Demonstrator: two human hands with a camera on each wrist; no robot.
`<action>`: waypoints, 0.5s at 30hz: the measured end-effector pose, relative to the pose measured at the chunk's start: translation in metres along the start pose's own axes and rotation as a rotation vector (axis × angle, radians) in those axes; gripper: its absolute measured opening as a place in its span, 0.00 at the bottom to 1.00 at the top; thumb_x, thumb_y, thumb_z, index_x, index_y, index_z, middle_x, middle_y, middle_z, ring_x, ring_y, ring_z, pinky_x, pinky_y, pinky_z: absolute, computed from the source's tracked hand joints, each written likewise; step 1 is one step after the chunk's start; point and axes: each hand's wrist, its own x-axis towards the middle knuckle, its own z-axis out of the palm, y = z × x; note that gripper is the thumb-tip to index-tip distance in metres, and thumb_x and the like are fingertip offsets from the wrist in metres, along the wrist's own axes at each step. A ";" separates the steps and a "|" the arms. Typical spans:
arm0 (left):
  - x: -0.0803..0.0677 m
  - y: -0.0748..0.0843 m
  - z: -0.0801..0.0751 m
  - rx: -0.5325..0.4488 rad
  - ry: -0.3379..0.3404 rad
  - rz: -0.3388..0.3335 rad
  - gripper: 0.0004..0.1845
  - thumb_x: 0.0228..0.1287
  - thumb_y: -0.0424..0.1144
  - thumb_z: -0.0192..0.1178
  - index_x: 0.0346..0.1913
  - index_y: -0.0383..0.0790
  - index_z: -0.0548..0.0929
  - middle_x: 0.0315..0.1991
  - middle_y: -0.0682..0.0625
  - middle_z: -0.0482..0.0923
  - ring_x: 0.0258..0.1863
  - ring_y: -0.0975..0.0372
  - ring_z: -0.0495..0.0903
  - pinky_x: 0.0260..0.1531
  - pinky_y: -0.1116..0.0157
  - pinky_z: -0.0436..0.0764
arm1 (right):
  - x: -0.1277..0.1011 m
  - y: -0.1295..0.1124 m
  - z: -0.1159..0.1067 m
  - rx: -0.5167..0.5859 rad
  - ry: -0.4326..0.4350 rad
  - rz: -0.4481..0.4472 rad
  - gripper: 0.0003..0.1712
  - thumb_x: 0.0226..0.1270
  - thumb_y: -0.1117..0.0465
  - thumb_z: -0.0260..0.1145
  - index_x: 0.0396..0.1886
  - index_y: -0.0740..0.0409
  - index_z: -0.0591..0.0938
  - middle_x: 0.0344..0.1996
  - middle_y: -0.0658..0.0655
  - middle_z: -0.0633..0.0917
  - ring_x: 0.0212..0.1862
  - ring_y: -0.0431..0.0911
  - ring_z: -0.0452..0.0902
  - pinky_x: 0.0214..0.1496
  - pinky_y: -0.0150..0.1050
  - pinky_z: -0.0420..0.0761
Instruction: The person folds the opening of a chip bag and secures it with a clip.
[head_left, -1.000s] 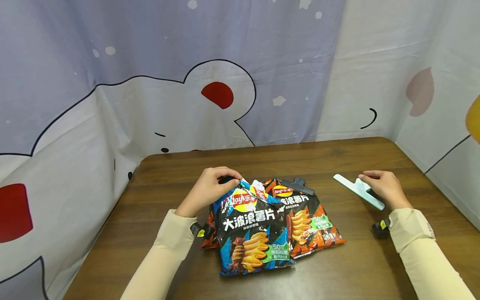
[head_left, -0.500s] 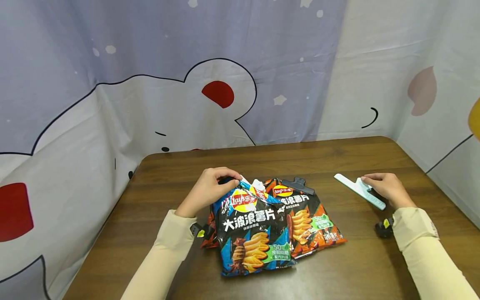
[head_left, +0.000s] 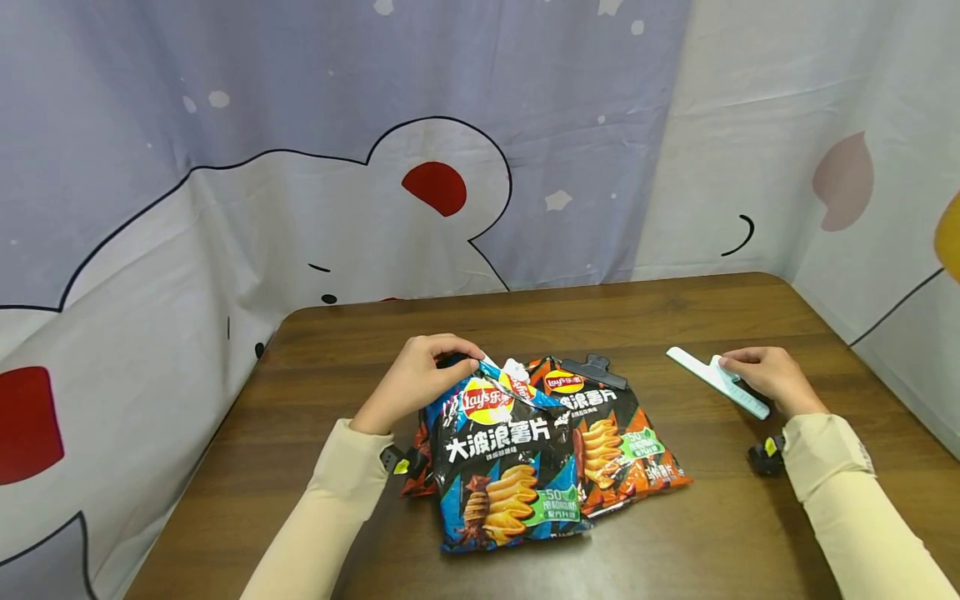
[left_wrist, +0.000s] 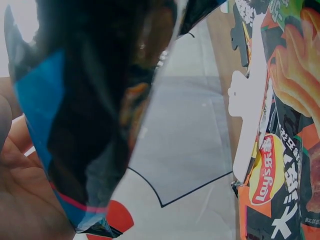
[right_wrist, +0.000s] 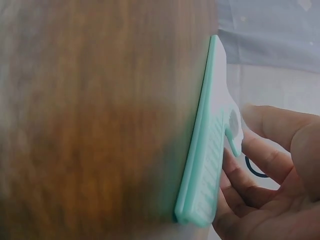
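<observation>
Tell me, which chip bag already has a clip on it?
The orange bag, on the right: a black clip sits across its top. The blue bag has none.

**Backdrop and furniture, as I see them from the head camera**

One dark brown wooden table point(head_left: 525, 317), rounded corners, grain running crosswise. One fabric curtain point(head_left: 225, 167) behind and around it, lilac and white, printed with black cartoon outlines, red patches and pale dots. Lighting even and soft.

Bare table point(head_left: 675, 312) lies open behind the chip bags point(head_left: 525, 450) and between them and the mint clip point(head_left: 716, 382). A black clip point(head_left: 596, 371) juts from the bags' far edge, and the curtain point(head_left: 525, 167) closes the space beyond.
</observation>
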 end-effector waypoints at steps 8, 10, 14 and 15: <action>0.000 0.001 0.000 0.009 0.001 0.010 0.09 0.65 0.39 0.62 0.45 0.42 0.87 0.46 0.49 0.84 0.41 0.60 0.78 0.42 0.62 0.78 | 0.000 -0.001 0.003 0.024 0.004 -0.028 0.29 0.72 0.50 0.56 0.51 0.74 0.78 0.48 0.75 0.79 0.39 0.51 0.74 0.34 0.35 0.72; 0.000 0.001 0.000 0.010 0.001 0.012 0.09 0.65 0.39 0.62 0.45 0.42 0.87 0.46 0.49 0.84 0.41 0.60 0.78 0.42 0.62 0.78 | 0.000 -0.001 0.004 0.021 0.002 -0.028 0.28 0.72 0.50 0.56 0.51 0.75 0.78 0.47 0.74 0.79 0.38 0.49 0.73 0.34 0.35 0.72; -0.001 0.001 0.000 0.003 0.000 0.010 0.09 0.65 0.39 0.62 0.45 0.43 0.87 0.46 0.48 0.84 0.40 0.60 0.78 0.41 0.62 0.78 | 0.000 -0.003 0.002 0.014 -0.009 -0.023 0.28 0.72 0.51 0.56 0.50 0.76 0.77 0.48 0.75 0.78 0.40 0.51 0.73 0.35 0.35 0.71; -0.001 0.001 -0.001 0.000 0.000 0.008 0.09 0.65 0.38 0.62 0.44 0.43 0.87 0.46 0.48 0.84 0.40 0.60 0.78 0.41 0.62 0.78 | 0.000 -0.003 0.002 0.012 -0.011 -0.022 0.28 0.72 0.51 0.56 0.50 0.76 0.77 0.48 0.75 0.78 0.41 0.52 0.73 0.35 0.36 0.71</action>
